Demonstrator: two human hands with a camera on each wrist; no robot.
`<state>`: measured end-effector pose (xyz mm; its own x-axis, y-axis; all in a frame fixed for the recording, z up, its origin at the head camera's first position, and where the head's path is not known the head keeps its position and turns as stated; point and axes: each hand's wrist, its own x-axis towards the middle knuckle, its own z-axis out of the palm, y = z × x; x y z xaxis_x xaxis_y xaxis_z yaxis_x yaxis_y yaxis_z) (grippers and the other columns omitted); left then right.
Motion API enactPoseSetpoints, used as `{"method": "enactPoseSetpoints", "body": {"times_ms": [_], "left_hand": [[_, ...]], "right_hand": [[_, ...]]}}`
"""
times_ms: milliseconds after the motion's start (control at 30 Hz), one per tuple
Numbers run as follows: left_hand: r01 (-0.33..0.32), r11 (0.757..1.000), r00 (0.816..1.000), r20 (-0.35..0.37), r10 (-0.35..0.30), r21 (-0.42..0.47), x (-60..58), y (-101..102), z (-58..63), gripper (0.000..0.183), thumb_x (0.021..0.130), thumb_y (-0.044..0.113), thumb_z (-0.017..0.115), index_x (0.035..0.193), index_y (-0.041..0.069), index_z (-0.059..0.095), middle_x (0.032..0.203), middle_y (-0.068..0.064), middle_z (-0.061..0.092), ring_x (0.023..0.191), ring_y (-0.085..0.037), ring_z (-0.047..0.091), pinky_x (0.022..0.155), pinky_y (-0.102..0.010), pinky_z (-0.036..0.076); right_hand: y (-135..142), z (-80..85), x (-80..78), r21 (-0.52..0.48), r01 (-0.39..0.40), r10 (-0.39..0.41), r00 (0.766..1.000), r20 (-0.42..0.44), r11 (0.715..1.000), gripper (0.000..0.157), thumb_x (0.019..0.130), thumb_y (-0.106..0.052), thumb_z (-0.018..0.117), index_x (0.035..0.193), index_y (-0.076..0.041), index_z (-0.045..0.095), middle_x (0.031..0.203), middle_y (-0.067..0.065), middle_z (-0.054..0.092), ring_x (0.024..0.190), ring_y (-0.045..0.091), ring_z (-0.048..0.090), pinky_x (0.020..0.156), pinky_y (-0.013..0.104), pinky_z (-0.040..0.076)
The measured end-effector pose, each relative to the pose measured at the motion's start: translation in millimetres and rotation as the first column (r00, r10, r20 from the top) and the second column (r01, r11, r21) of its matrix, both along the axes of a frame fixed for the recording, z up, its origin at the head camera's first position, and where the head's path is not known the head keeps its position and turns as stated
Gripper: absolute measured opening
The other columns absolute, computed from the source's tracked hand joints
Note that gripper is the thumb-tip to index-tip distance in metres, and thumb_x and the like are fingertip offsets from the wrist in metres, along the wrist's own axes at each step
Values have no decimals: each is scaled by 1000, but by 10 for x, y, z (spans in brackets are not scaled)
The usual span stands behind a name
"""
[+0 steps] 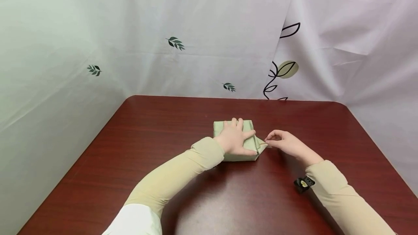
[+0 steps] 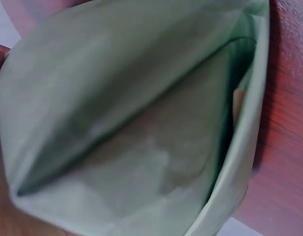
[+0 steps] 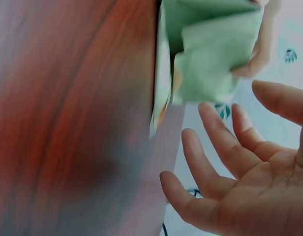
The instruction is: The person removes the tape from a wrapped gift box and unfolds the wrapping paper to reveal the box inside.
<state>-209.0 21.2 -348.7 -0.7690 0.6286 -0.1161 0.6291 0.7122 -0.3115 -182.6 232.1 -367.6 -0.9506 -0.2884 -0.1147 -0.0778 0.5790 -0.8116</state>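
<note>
A: Where is the green paper package (image 1: pixel 249 143) to be found?

B: On the dark red table (image 1: pixel 163 126), just right of the middle of the head view. Its flat top is largely covered by the left hand (image 1: pixel 233 140).

A: How is that hand held?

B: With the palm down and the fingers spread wide. The package is pressed from above; nothing is gripped.

A: And the right hand (image 1: pixel 287 143)?

B: It is held just beyond the package's right end. In the right wrist view the fingers are seen loosely bent and well parted, with no paper caught between them and the thumb. Whether the tip of the folded flap (image 1: pixel 263 145) is touched cannot be told from the head view.

A: Which relation counts most?

B: That of the flap. It is narrowed to a point, and the point is directed rightward at the right fingertips, so the right hand is much the better placed for it, while the body is covered by the left.

A: Can the long axis be given?

B: Not surely. Part of the outline is hidden under the left hand and sleeve (image 1: pixel 206 152), and depth is foreshortened. In the left wrist view, only a slanting crease and a gaping fold are shown.
</note>
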Motion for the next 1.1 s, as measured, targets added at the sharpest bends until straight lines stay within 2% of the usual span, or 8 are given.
{"method": "enactPoseSetpoints", "body": {"times_ms": [167, 333, 467, 567, 700, 800, 933, 1100], "left_hand": [[-25, 1000, 1000, -7, 25, 10, 26, 17, 5, 78, 78, 84, 33, 145, 44, 31, 139, -13, 38, 122, -30, 40, 89, -50, 42], [-37, 998, 999, 3, 37, 48, 15, 16, 21, 79, 76, 85, 35, 143, 43, 34, 136, -12, 40, 119, -29, 42, 86, -50, 42], [-42, 995, 996, 86, 34, 86, -38, -20, 76, 77, 78, 83, 34, 144, 42, 36, 132, -10, 41, 116, -28, 42, 88, -52, 40], [-46, 993, 986, 166, 28, 111, -74, -57, 145, 72, 82, 78, 38, 143, 41, 37, 133, -10, 41, 118, -28, 40, 92, -55, 37], [-46, 992, 975, 222, 19, 114, -107, -117, 200, 67, 84, 72, 44, 143, 41, 37, 136, -10, 38, 121, -29, 37, 92, -53, 37], [-37, 994, 968, 250, 10, 103, -132, -175, 215, 67, 84, 69, 47, 144, 42, 36, 137, -9, 36, 121, -29, 36, 90, -52, 38], [-48, 994, 948, 319, 13, 101, -171, -273, 264, 68, 84, 62, 55, 145, 41, 34, 137, -11, 35, 120, -29, 35, 91, -51, 40], [-150, 983, 901, 425, 90, 110, -190, -394, 346, 74, 80, 59, 63, 145, 36, 34, 135, -12, 37, 117, -27, 41, 91, -42, 44]], "right_hand": [[-122, -6, 33, -90, -25, 30, 998, 63, 996, 18, 91, -16, 61, 93, 2, 58, 101, 12, 69, 90, 10, 59, 76, 24, 43], [-216, -13, 70, -159, -51, 66, 994, 92, 986, 21, 90, -14, 60, 98, 5, 55, 86, 0, 64, 80, 12, 56, 72, 28, 44], [-294, -11, 93, -144, -28, 37, 997, 64, 989, 26, 91, -17, 59, 104, 5, 54, 84, 0, 60, 79, 16, 55, 72, 31, 43], [-335, -22, 101, -106, 1, 3, 1000, 30, 994, 27, 92, -20, 59, 105, 3, 56, 87, 3, 61, 80, 16, 54, 73, 30, 43], [-380, -45, 93, -65, 12, -13, 1000, -13, 998, 28, 90, -24, 63, 102, 1, 59, 90, 6, 62, 82, 13, 54, 74, 27, 42], [-404, -53, 69, -56, -10, 9, 1000, -22, 998, 28, 89, -23, 65, 102, 1, 59, 90, 8, 63, 81, 12, 54, 73, 26, 43], [-415, -54, 17, -46, -33, 32, 999, -23, 998, 28, 89, -21, 64, 105, 2, 60, 92, 9, 63, 83, 13, 55, 75, 28, 43], [-402, -68, -102, -8, -23, 23, 997, -72, 1000, 24, 91, -22, 61, 104, -1, 61, 93, 9, 65, 86, 14, 55, 78, 30, 42]]}}
